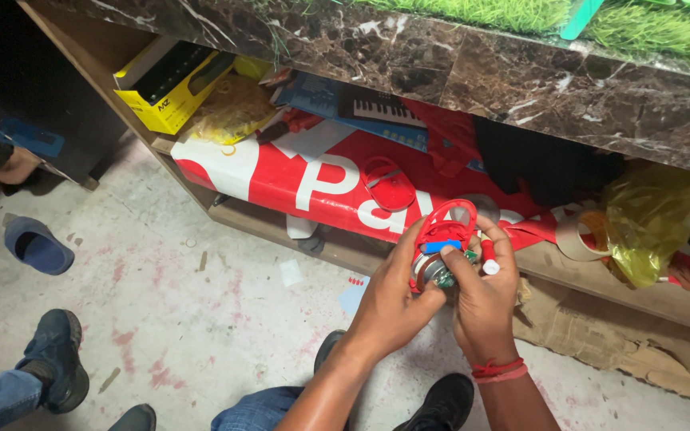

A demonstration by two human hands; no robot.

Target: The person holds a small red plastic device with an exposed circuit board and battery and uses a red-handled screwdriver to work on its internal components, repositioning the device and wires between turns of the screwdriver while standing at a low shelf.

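Left hand point(397, 287): grip clamped round a small motor point(433, 271) with a red fan guard point(441, 223), held in the air before the shelf point(361, 247).
Right hand point(481, 299): fingers closed on the motor's side, a red-capped pen point(489, 257) pinched between them.
Advice: likely best to steady the motor with the left, and work the blue part point(439, 247) gently.
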